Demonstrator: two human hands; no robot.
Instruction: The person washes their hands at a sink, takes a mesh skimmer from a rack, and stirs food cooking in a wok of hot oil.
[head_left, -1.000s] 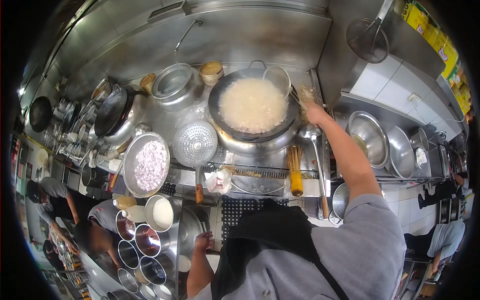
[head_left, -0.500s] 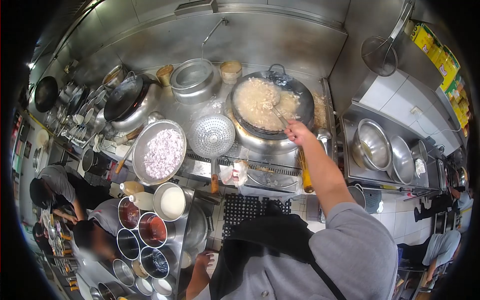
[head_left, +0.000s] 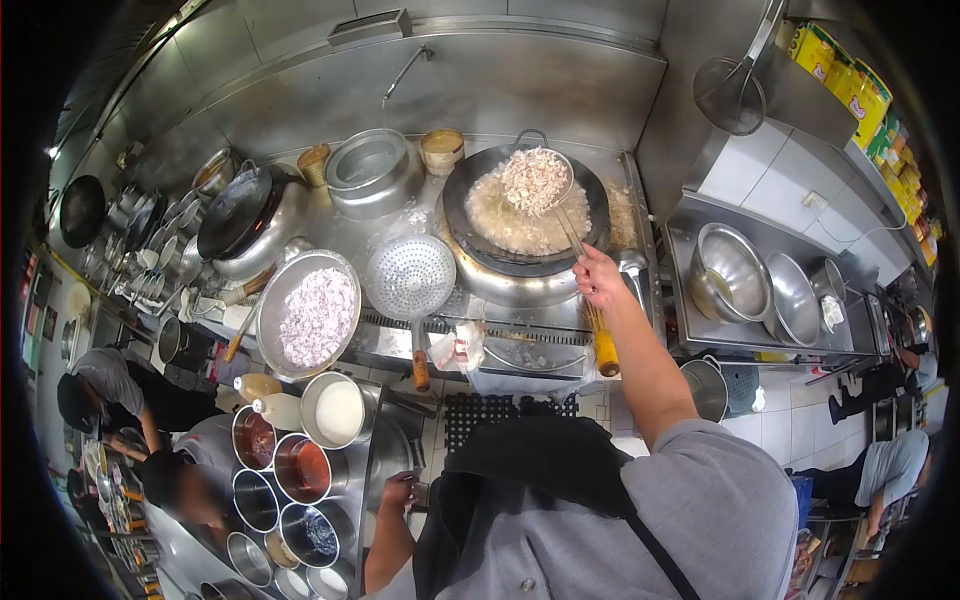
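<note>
My right hand point(head_left: 598, 278) is closed around the handle of a strainer point(head_left: 571, 228). The strainer's round basket is heaped with small pale chopped pieces of food point(head_left: 536, 180) and hangs over the wok. Below it, a large black wok point(head_left: 590, 190) on the stove holds bubbling, cloudy yellowish liquid point(head_left: 515, 228) with foam. My left hand point(head_left: 400, 490) hangs low by my side near the steel counter, fingers loosely bent and apart, with nothing visible in it. Left of the wok lies a perforated ladle point(head_left: 410, 278) with a wooden handle.
A steel bowl of chopped purplish-white pieces point(head_left: 318, 318) rests at left. Several pots of sauces point(head_left: 302, 468) crowd the side counter point(head_left: 372, 455). A lidded-looking steel pot point(head_left: 375, 172) stands behind; steel bowls point(head_left: 732, 284) sit at right. Co-workers point(head_left: 885, 470) are at both sides.
My right hand has lifted the strainer out of the liquid, now full of chopped pieces. The wok shows mostly liquid. My left hand has risen slightly, and the view has shifted a little.
</note>
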